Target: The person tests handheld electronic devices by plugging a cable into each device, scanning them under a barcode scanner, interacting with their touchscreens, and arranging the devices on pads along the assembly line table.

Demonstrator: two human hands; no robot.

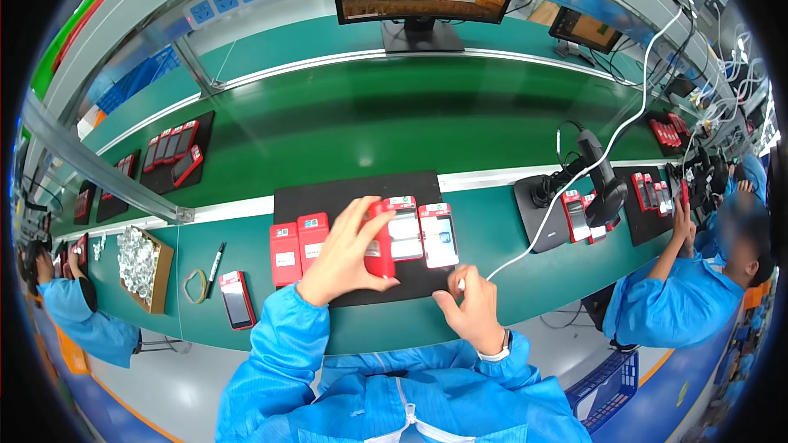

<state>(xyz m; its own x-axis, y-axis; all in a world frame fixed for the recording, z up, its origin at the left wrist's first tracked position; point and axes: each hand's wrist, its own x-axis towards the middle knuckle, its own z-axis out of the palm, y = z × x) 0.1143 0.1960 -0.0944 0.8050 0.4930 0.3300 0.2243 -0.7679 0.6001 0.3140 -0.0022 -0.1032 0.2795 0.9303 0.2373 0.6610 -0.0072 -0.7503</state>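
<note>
My left hand (349, 250) reaches over a black mat (328, 197), thumb and fingers curved wide apart around the two ends of a red-cased handheld terminal (379, 256). They grip it by its ends, probably so that its long side stays uncovered; whether it is lifted or resting on the mat I cannot tell.

My right hand (474, 308) is just beside the mat's near right corner. Its thumb and forefinger pinch a white cable (525, 252) near its tip, which seems a hold for fine aiming. The cable rises beyond those fingers to the upper right, perhaps hung from above to keep the bench top free of it.

Just right of my left fingertips lie two face-up terminals: an inner terminal (405, 234), partly behind the held one, and an outer terminal (439, 238), its screen lit. Lying this way, their screens can be read, I judge. Left of my left knuckles, two face-down terminals (285, 256) lie side by side, labels upward, perhaps set apart as a separate group.

Farther left of that hand, off the mat, are a lone face-up terminal (236, 302), a marker pen (216, 269) and a cardboard box (162, 279) of small clear pieces.
</note>
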